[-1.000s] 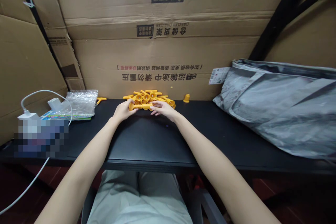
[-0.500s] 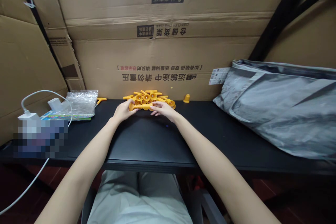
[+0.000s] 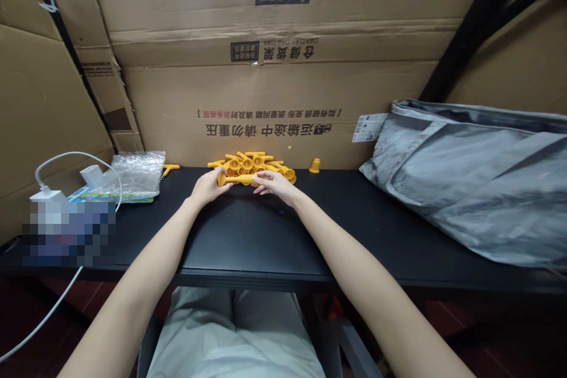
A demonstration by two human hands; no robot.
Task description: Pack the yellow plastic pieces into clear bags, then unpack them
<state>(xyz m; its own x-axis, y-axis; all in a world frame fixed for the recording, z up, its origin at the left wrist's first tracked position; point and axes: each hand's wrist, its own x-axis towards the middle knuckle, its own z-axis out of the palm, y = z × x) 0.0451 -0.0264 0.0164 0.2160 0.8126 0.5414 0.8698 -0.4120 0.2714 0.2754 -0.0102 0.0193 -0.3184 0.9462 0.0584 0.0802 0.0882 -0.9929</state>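
Note:
Between my two hands a yellow plastic piece (image 3: 239, 179) lies roughly level, its long side toward me. My left hand (image 3: 209, 185) is closed round its left end, thumb and fingers pinching it. At the other end, the thumb and fingertips of my right hand (image 3: 277, 186) pinch it too. Just behind, a heap of yellow plastic parts (image 3: 246, 163) rests against the cardboard, some cup-shaped with round openings, others like T-shaped handles. My fingers cover part of the held piece, so its full shape is hard to make out.
A lone yellow cap (image 3: 315, 166) stands right of the heap, and a yellow T-shaped handle (image 3: 171, 168) lies left of it. Bubble wrap (image 3: 138, 174), a white charger (image 3: 48, 198) with cable are on the left. A grey bag (image 3: 469, 183) occupies the right. Cardboard (image 3: 274, 85) walls the back.

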